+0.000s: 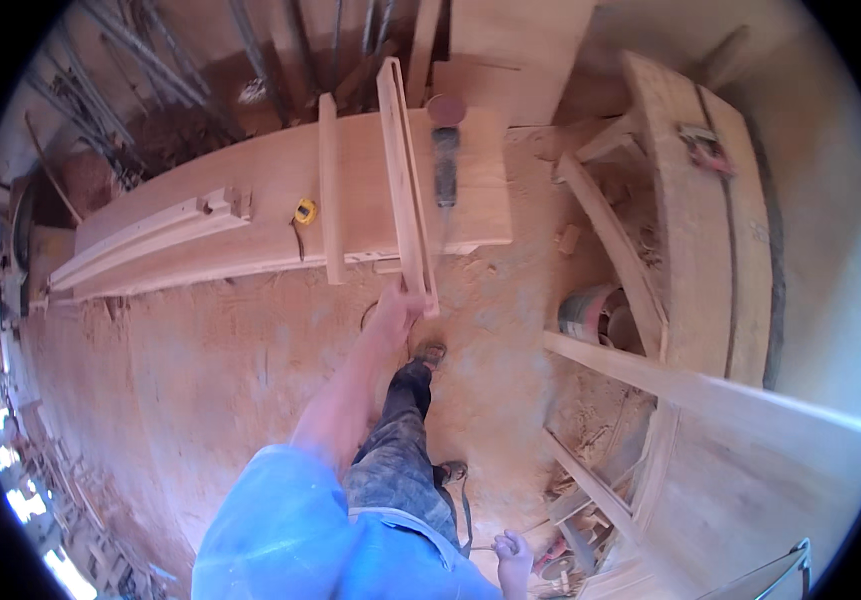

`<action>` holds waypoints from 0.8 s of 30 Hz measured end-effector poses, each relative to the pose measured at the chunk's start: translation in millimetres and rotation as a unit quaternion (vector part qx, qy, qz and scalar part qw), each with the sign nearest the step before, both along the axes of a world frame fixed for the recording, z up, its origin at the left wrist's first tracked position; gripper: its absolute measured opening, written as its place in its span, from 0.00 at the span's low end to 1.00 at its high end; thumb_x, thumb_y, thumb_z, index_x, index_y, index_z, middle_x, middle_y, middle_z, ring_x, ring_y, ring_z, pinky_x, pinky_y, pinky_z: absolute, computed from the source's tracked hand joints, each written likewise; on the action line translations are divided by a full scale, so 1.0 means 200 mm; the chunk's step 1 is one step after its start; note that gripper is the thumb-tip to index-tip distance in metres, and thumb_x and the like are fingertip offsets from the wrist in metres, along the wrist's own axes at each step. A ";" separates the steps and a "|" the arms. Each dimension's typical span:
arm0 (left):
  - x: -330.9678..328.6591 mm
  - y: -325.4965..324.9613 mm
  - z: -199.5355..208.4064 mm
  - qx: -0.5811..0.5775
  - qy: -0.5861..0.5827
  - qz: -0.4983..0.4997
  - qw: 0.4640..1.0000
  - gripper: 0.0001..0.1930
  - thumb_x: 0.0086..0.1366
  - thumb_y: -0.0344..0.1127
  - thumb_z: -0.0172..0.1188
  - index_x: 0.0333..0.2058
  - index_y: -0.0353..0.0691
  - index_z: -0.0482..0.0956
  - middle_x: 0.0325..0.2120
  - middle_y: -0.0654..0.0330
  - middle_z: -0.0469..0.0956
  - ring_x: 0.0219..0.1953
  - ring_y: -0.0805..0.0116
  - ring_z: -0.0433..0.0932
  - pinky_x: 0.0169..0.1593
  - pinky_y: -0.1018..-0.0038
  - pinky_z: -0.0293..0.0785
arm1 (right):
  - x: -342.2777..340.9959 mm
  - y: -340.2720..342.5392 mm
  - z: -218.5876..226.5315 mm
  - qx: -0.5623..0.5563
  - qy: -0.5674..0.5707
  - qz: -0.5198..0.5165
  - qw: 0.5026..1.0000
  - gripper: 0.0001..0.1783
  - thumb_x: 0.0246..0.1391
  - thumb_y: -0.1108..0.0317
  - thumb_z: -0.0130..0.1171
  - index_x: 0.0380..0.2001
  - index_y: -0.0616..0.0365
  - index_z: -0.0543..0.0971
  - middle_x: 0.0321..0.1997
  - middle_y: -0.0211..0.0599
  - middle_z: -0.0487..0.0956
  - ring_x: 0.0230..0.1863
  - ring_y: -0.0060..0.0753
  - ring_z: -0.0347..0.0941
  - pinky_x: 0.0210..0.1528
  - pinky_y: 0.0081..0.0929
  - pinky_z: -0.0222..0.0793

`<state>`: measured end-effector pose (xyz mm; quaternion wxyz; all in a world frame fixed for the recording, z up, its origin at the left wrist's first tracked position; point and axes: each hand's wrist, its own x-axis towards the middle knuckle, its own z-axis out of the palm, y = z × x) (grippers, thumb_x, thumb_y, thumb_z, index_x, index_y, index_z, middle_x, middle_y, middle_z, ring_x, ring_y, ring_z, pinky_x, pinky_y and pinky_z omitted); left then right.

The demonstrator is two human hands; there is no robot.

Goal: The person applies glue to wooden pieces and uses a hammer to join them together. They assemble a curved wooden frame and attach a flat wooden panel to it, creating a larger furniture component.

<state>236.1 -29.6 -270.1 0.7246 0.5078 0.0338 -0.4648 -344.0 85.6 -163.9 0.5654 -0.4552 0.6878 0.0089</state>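
Observation:
My left hand [403,303] is closed around the near end of a long grooved wooden piece [405,180]. That piece slants up and away across the workbench [280,155]. To its left, a plain wooden strip [330,190] lies across the bench. On its right rests an angle grinder [445,165] with a round reddish disc. A yellow tape measure [305,211] sits further left, beside long notched wooden pieces [160,235]. Low in the view, my right hand [513,548] is beside my body with its fingers curled. What it holds, if anything, I cannot make out.
Metal rods [150,55] lean behind the bench. At right stand a thick plank table [695,220] with a red tool [707,150], a bucket [590,312] and slanting boards [710,385]. Another disc tool [555,562] lies among scraps near my right hand. Sawdust covers the floor [180,370].

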 end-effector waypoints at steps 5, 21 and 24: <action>-0.63 0.19 0.60 -0.130 -0.014 -0.133 0.983 0.34 0.51 0.31 0.70 0.57 0.35 0.68 0.43 0.54 0.77 0.46 0.58 0.80 0.49 0.60 0.80 | -0.27 0.20 -0.20 -0.086 0.104 0.217 0.967 0.24 0.58 0.54 0.60 0.52 0.57 0.80 0.51 0.52 0.81 0.55 0.52 0.77 0.56 0.45 0.73; -1.90 -0.01 1.34 -0.246 -0.159 -0.171 0.941 0.26 0.74 0.57 0.47 0.60 0.45 0.69 0.21 0.62 0.68 0.22 0.71 0.69 0.27 0.69 0.69 | -1.38 0.20 -0.02 -0.283 0.080 -0.221 0.930 0.17 0.60 0.70 0.55 0.49 0.64 0.80 0.48 0.53 0.82 0.52 0.47 0.79 0.54 0.40 0.73; -1.84 -0.09 1.32 -0.247 -0.168 -0.179 0.937 0.29 0.73 0.62 0.48 0.59 0.45 0.68 0.22 0.63 0.69 0.26 0.70 0.70 0.29 0.73 0.67 | -1.59 -0.05 0.21 -0.326 0.160 -0.208 0.908 0.13 0.60 0.69 0.57 0.45 0.60 0.84 0.47 0.51 0.82 0.51 0.52 0.79 0.56 0.43 0.73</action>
